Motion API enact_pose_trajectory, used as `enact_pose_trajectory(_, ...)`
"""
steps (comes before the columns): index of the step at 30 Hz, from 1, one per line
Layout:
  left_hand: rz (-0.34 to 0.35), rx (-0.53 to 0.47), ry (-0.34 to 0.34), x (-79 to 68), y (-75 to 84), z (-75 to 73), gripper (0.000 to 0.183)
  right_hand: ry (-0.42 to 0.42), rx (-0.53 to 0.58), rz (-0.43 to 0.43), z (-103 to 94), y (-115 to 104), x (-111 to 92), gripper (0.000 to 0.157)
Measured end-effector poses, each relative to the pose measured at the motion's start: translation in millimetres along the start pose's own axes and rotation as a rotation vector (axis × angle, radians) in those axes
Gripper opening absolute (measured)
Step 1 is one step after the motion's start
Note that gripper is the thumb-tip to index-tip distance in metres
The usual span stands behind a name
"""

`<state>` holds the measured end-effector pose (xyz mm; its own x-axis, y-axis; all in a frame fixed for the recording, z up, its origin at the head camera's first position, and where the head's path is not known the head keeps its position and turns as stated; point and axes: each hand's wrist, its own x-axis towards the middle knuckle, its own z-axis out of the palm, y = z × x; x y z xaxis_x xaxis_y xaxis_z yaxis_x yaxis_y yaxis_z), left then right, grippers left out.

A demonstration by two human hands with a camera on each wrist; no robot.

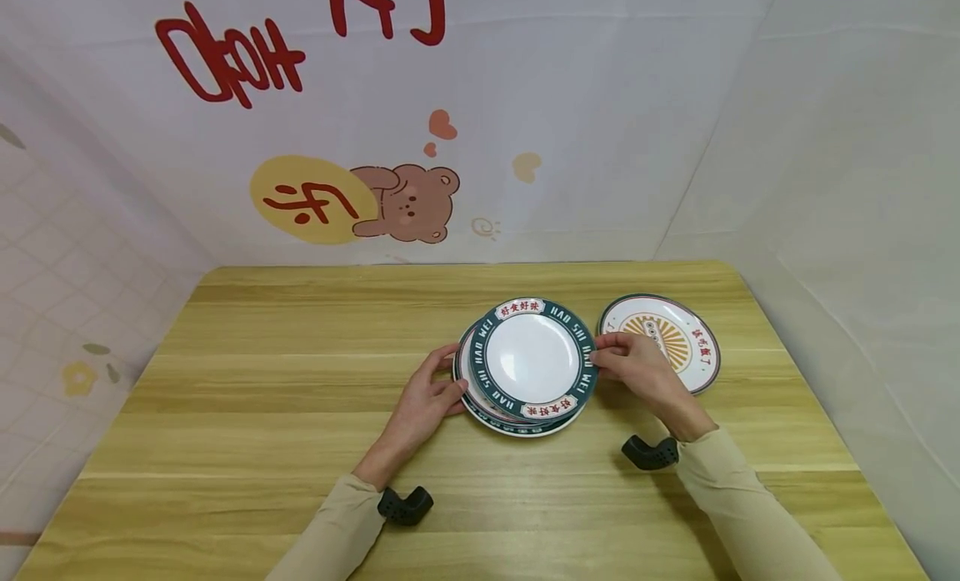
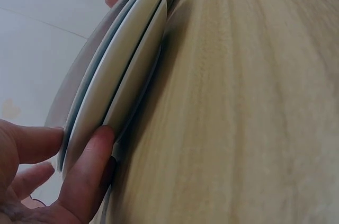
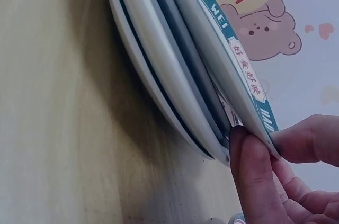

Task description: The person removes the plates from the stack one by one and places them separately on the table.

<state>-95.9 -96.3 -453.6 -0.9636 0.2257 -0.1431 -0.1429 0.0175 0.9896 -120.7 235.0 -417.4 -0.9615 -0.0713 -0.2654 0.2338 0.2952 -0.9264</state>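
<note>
A white plate with a green lettered rim tops a stack of several plates on the wooden table. My right hand pinches this top plate's right edge between thumb and fingers. On that side, the right wrist view shows its rim raised apart from the plates beneath. Across from it, my left hand grips the stack's left edge, thumb against the upper rims and a finger against the lower ones. The larger bottom plate shows only as a strip at the front.
Right of the stack, partly behind my right hand, lies another plate with an orange sunburst. The wooden table meets a white printed backdrop at its back edge. Black wrist mounts sit at both cuffs.
</note>
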Motion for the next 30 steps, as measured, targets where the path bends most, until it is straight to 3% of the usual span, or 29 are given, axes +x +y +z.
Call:
enact_pose_trajectory(18, -0.021, -0.009, -0.027, 3.0, 0.1, -0.8, 0.052, 0.019, 0.081, -0.018, -19.9, -2.7, -24.4, 0.046)
enact_pose_trajectory(30, -0.019, -0.039, -0.014, 2.0, -1.9, 0.0, 0.052, 0.037, 0.070, -0.012, -39.0, 4.2, -45.8, 0.044)
